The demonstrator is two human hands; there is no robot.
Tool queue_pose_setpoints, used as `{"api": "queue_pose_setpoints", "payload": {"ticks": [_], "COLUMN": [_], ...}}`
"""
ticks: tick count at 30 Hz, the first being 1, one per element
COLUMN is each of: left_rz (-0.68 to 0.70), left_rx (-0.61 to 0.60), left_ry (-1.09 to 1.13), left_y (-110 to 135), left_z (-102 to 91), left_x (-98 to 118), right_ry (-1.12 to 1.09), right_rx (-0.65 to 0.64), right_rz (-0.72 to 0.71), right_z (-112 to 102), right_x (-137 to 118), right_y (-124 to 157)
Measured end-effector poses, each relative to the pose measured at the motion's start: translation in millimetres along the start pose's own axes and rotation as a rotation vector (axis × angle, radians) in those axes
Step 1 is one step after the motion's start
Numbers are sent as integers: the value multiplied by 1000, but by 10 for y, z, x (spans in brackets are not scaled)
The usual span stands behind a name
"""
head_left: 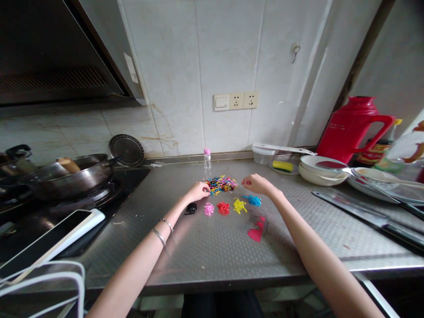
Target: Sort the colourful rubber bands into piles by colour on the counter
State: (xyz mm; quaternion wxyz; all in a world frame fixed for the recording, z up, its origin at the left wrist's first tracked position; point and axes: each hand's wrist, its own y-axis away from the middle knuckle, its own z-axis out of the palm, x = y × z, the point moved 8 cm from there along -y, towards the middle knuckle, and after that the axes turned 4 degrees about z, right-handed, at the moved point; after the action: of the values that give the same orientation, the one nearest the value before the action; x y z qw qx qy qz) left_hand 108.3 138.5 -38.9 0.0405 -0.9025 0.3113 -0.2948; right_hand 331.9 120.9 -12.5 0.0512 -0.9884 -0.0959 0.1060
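Note:
A mixed heap of small coloured rubber bands (pixel 223 183) lies on the steel counter between my hands. My left hand (pixel 198 191) is at the heap's left edge, fingers curled together; what they hold, if anything, is too small to make out. To the right of the heap, my right hand (pixel 256 183) has its fingers pinched, just behind the blue bands (pixel 255 201); I cannot see anything clearly in them. In front of the heap sit separate little piles: black bands (pixel 191 209), pink bands (pixel 208 209), red bands (pixel 223 208) and yellow bands (pixel 239 206).
A pink-capped bottle (pixel 207 160) stands behind the heap. Torn red scraps (pixel 256 232) lie near my right forearm. A cleaver (pixel 361 212), bowls (pixel 321 171) and a red thermos (pixel 353 130) are at the right. The stove with a pan (pixel 71 179) is at the left.

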Motion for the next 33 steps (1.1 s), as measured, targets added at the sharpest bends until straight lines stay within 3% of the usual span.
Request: {"api": "queue_pose_setpoints", "payload": {"ticks": [18, 33], "left_rz": [40, 54], "left_rx": [78, 104], "left_ry": [7, 54], "left_y": [8, -8], "left_z": [-22, -36], "left_x": [6, -22], "right_ry": [4, -17], "right_rx": [6, -7], "right_rz": [-3, 39], "right_z": [12, 192], "right_x": [5, 253], "right_y": [7, -96]}}
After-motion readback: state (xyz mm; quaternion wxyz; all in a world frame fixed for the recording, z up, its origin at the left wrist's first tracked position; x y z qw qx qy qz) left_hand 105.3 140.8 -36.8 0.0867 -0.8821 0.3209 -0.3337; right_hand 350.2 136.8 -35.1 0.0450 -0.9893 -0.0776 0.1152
